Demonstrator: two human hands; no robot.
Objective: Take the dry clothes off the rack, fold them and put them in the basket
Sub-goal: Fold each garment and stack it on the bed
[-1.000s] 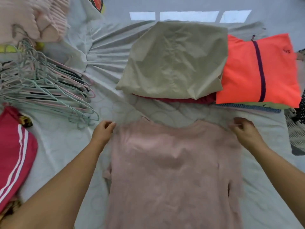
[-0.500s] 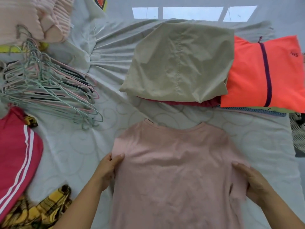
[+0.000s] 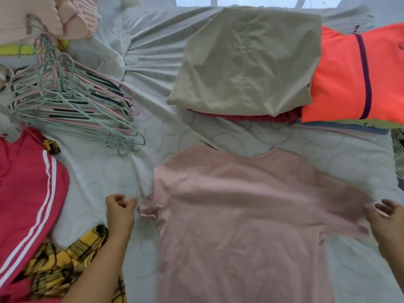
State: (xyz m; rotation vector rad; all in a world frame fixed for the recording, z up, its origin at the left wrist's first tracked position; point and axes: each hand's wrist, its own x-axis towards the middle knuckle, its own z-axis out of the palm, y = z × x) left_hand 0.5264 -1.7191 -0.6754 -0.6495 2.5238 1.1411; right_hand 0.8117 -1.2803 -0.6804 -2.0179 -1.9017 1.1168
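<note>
I am looking down at the pink T-shirt [image 3: 240, 215] lying flat on the pale sheet [image 3: 98, 176], collar away from me. My left hand [image 3: 120, 213] is hovering just beside its near-left sleeve, fingers loosely curled and gripping nothing. My right hand [image 3: 387, 217] is sitting at the opposite sleeve's edge, and I cannot tell whether it is pinching cloth. Left of the shirt a red striped garment [image 3: 28, 193] is lying, with hangers [image 3: 72, 101] piled farther back. Beyond the shirt a folded beige garment [image 3: 244, 62] is resting.
</note>
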